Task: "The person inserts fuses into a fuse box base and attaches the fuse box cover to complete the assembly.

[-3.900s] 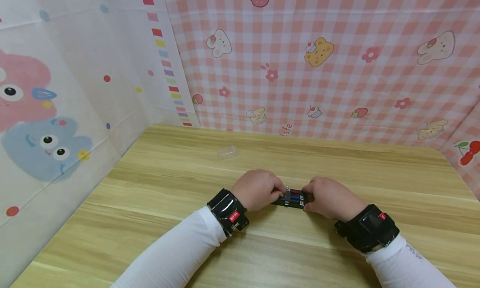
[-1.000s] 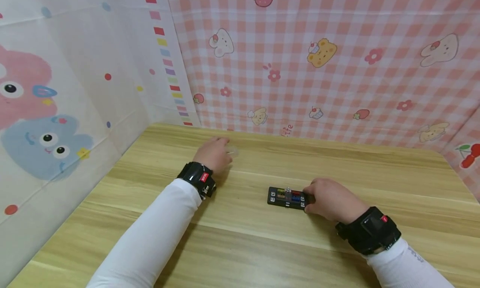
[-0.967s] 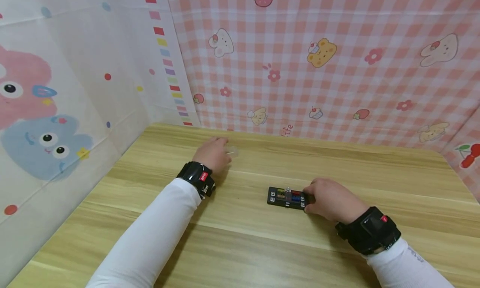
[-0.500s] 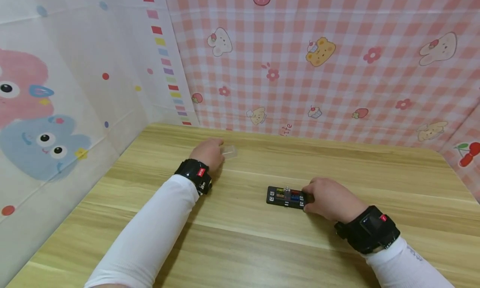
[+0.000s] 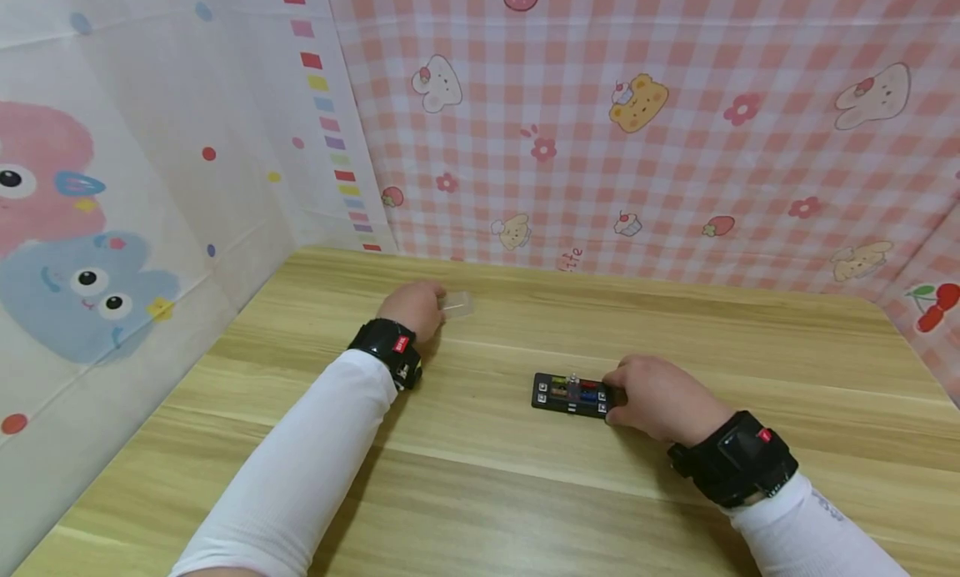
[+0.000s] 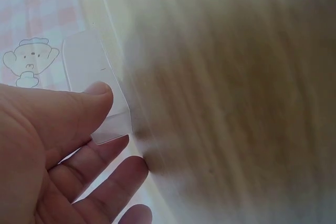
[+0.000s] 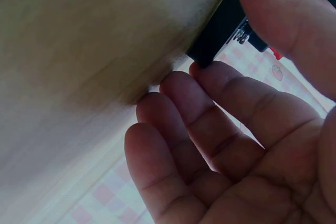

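Near the back of the table, my left hand (image 5: 414, 308) pinches the left end of a clear plastic cover (image 5: 459, 304). The left wrist view has the thumb lying over this cover (image 6: 86, 59), with the fingers behind its lower corner. My right hand (image 5: 663, 393) holds the right end of a black fuse block (image 5: 553, 403) flat on the table, thumb on the near side. Coloured blade fuses and metal screw terminals show on the block's top. Its right end is hidden by the hand. In the right wrist view, the index fingertip meets the edge of the block (image 7: 218, 32).
The wood-grain table (image 5: 525, 502) extends all around both hands. A pink checked cloth (image 5: 570, 143) hangs along its back edge. A white printed cloth (image 5: 247, 143) stands at the left side.
My left hand has left the fuse block, moved left and back, and taken hold of the clear cover. My right hand has stayed on the block's right end.
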A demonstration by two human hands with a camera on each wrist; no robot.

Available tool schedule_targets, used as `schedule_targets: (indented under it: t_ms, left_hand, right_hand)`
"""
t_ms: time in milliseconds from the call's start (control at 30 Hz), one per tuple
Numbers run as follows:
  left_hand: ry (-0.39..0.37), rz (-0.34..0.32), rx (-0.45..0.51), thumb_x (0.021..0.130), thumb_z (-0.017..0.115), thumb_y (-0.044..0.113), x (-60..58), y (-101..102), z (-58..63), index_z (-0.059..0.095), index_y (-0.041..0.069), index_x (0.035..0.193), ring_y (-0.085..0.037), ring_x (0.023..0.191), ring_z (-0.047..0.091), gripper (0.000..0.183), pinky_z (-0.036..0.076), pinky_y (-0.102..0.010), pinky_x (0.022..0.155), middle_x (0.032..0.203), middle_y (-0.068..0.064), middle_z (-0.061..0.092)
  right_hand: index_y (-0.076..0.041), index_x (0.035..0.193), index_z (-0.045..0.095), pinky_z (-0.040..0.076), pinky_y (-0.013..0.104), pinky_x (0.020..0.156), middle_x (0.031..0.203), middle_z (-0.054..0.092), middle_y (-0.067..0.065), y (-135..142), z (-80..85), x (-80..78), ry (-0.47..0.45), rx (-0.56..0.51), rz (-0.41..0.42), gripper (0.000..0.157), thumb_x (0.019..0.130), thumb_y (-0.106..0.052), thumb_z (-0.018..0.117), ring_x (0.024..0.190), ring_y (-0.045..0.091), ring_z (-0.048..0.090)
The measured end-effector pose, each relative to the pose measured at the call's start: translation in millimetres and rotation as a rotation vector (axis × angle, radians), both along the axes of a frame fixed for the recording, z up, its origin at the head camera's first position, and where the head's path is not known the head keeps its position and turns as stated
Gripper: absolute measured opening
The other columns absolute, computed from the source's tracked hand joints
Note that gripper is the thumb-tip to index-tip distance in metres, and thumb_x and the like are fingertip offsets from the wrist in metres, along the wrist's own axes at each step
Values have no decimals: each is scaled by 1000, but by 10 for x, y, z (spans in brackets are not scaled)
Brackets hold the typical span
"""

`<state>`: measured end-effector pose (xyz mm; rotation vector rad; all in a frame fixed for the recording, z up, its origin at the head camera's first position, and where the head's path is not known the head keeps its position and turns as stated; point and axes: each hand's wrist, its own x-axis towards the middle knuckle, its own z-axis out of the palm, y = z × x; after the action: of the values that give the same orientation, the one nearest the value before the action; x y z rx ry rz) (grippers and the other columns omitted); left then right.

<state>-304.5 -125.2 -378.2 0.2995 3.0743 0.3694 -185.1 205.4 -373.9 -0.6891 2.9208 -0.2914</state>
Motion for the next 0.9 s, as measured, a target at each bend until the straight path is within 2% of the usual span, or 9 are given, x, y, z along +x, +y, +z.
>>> schedule_targets:
  t_ms: [333, 567, 900]
  left_hand:
    - [12, -9, 20, 89, 64, 24, 37, 16, 32, 57, 12, 128, -20, 100, 53, 41, 44, -42, 91, 121, -7, 60]
    - [25, -67, 38, 91, 61, 29, 80, 73, 57, 56, 14, 129, -23, 110, 51, 41, 41, -41, 95, 123, -6, 59]
    - [60, -166, 101, 90, 63, 29, 273, 265, 136, 55, 12, 127, -18, 104, 52, 42, 44, -39, 91, 117, -5, 60]
  right_hand:
    - [-8, 105, 70, 46, 36, 69, 90, 59, 1, -2, 10, 10, -5, -2, 12, 38, 74, -27, 79, 73, 15, 47]
    - [-8, 105, 70, 46, 36, 69, 88, 58, 0, 5, -9, 7, -2, -1, 4, 38, 73, -27, 79, 73, 14, 47]
    - [-8, 106, 70, 47, 37, 71, 91, 59, 1, 2, -13, -5, -3, 2, -1, 39, 74, -27, 79, 75, 15, 47]
